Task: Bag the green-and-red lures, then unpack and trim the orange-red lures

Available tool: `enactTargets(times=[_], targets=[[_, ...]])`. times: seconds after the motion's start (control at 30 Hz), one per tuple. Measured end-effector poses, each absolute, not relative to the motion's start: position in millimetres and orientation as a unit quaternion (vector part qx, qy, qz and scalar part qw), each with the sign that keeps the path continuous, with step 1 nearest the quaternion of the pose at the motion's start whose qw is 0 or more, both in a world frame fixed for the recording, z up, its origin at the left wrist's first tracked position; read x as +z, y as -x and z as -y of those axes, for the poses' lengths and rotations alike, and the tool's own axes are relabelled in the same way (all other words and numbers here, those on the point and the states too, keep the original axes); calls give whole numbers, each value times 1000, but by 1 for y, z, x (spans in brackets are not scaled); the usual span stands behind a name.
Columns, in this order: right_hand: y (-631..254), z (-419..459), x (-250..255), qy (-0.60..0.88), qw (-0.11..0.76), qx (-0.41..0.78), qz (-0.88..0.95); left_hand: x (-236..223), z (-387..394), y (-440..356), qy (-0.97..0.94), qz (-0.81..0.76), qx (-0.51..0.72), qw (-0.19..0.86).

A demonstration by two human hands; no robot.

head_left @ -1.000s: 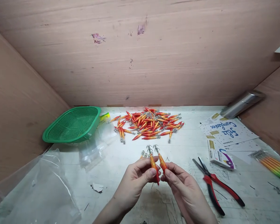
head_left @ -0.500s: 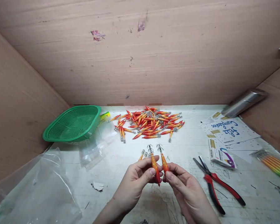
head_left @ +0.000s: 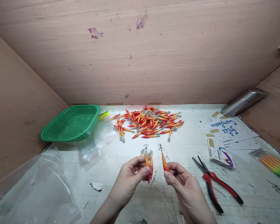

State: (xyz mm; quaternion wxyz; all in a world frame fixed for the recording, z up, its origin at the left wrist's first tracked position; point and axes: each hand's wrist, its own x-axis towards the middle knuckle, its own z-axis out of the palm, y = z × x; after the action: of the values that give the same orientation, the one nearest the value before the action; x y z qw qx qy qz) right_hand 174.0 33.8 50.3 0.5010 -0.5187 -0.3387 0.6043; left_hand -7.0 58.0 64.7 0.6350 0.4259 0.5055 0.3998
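Between the thumb and fingers of my left hand [head_left: 130, 178] is an orange-red squid jig [head_left: 147, 160], blurred, its hooked end pointing away from me. My right hand [head_left: 185, 186] pinches another squid jig [head_left: 164, 161] by its red end, hooks upward. The two hands are apart. Just behind the left fingers lie a few more jigs [head_left: 151, 156], partly hidden by the hand. Farther back on the white table is a large pile of the same red and orange jigs [head_left: 149, 121].
At left stand a green basket [head_left: 70, 137] and clear plastic bags [head_left: 37, 189]. On the right lie red-black pliers [head_left: 210, 177], a small white box [head_left: 220, 154], printed cards [head_left: 231, 132], a metal cylinder [head_left: 245, 101] and a packet of yellow-green jigs [head_left: 274, 163]. Wooden panels [head_left: 140, 62] enclose the table.
My left hand has moved left with its jig, away from the right hand, to over the few jigs on the table. My right hand still holds its jig in nearly the same place.
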Motion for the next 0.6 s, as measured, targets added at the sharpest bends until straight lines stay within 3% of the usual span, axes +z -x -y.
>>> enactTargets(times=[0.13, 0.3, 0.47, 0.6], targets=[[-180, -40, 12, 649, 449, 399, 466, 24, -65, 32, -484, -686, 334, 429], [-174, -39, -19, 679, 344, 251, 598, 5, -64, 33, -547, -719, 276, 329], [-202, -91, 6, 659, 206, 115, 714, 24, -99, 30, -665, -709, 192, 134], [-233, -165, 27, 661, 155, 56, 732, 29, -151, 25, -689, -693, 180, 108]])
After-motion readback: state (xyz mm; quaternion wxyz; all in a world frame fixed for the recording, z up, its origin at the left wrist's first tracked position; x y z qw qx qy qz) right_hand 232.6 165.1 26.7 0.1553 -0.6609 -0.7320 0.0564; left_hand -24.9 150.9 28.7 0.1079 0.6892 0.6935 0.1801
